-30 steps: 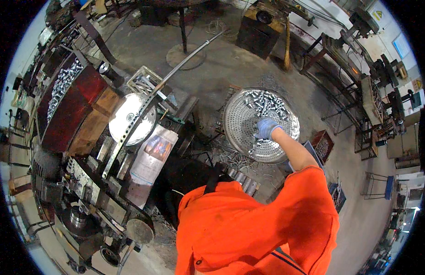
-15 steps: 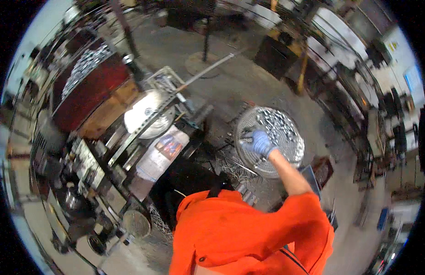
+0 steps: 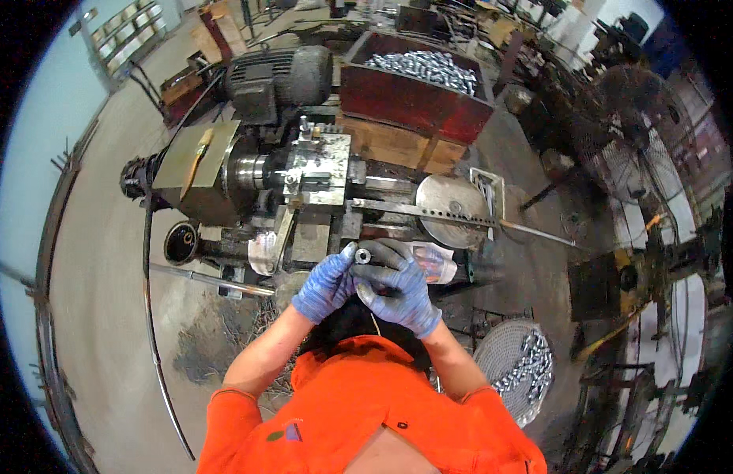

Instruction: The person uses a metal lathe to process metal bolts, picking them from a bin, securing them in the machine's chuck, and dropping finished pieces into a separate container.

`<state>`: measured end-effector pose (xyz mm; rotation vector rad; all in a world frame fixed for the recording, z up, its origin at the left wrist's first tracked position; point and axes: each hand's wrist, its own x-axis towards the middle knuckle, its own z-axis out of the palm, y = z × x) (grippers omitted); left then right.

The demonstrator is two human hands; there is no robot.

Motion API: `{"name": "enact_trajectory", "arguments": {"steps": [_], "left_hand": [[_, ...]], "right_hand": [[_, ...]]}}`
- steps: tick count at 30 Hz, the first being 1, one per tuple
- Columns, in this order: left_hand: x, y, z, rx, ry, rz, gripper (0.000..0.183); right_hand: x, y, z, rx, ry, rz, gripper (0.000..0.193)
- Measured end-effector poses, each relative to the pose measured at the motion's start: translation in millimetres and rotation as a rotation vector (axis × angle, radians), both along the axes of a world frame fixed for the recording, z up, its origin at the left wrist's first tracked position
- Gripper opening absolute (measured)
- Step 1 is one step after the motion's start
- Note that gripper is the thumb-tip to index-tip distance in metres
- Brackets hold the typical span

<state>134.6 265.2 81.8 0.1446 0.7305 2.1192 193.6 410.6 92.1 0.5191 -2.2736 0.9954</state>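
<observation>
Both my hands, in blue gloves with dark-stained fingers, meet in front of my chest. A small round metal part with a hole through it (image 3: 363, 256) shows at the fingertips, its hole turned up. My left hand (image 3: 325, 283) pinches it from the left. From the right, my right hand (image 3: 399, 291) curls its fingers around it, hiding part of its length. Just beyond my hands stands a lathe-like machine with a metal tool block (image 3: 320, 170). At my lower right, a round woven basket (image 3: 497, 351) holds several shiny metal parts.
A red bin (image 3: 418, 103) heaped with metal parts stands behind the machine. A brush (image 3: 195, 162) lies on the machine's cover at left. A perforated bar (image 3: 422, 209) crosses a round metal disc (image 3: 453, 225). Dark shavings (image 3: 216, 347) lie on the floor.
My right hand has come from the basket to my chest and now meets my left hand around a metal part. The view has swung left, toward the machine.
</observation>
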Motion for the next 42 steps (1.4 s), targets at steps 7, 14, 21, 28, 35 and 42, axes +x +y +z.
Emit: {"name": "enact_trajectory", "arguments": {"steps": [7, 14, 21, 28, 35, 42], "left_hand": [[-16, -20, -4, -0.423, 0.377, 0.214, 0.031], [-40, -42, -5, -0.861, 0.892, 0.337, 0.037], [-62, -108, 25, -0.88, 1.153, 0.146, 0.041], [-55, -268, 44, -1.677, 1.181, 0.543, 0.036], [5, -395, 6, -2.286, 0.894, 0.534, 0.033], [46, -411, -20, -2.269, 0.681, 0.458, 0.038]], "right_hand": [[-11, -22, 14, 0.18, -0.099, -0.045, 0.024], [-43, -35, 30, 0.42, -0.105, 0.078, 0.02], [-85, -50, 40, 0.463, -0.243, 0.257, 0.029], [-182, -81, 57, 0.774, -0.27, 0.049, 0.044], [-247, -99, 28, 0.789, -0.586, -0.023, 0.066], [-253, -103, 28, 0.693, -0.655, 0.122, 0.052]]}}
